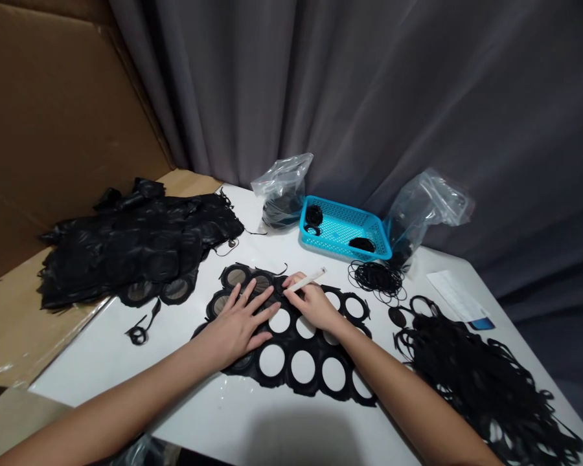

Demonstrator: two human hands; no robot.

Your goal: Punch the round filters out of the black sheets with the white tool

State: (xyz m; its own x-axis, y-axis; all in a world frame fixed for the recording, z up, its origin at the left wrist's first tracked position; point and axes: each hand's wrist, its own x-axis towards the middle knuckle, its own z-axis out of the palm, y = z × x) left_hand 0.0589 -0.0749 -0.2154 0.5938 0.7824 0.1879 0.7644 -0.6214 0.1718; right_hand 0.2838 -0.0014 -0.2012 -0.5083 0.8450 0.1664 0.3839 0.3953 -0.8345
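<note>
A black rubber sheet [291, 353] with several round holes punched in it lies flat on the white table [233, 421]. My left hand [238, 320] rests on its left part, fingers spread flat and pressing it down. My right hand [311, 304] is closed in a pen-like grip on a thin white stick tool [307, 279], its tip on the sheet near the left fingertips. Some circles at the sheet's far left still hold their discs.
A heap of black sheets [136, 243] lies at the left on cardboard [10, 323]. A blue basket [342, 230] stands behind, with plastic bags [282, 191] either side. Thin black rings [376, 278] and a pile of black scrap webbing [486, 388] lie at the right, beside a paper slip [459, 298].
</note>
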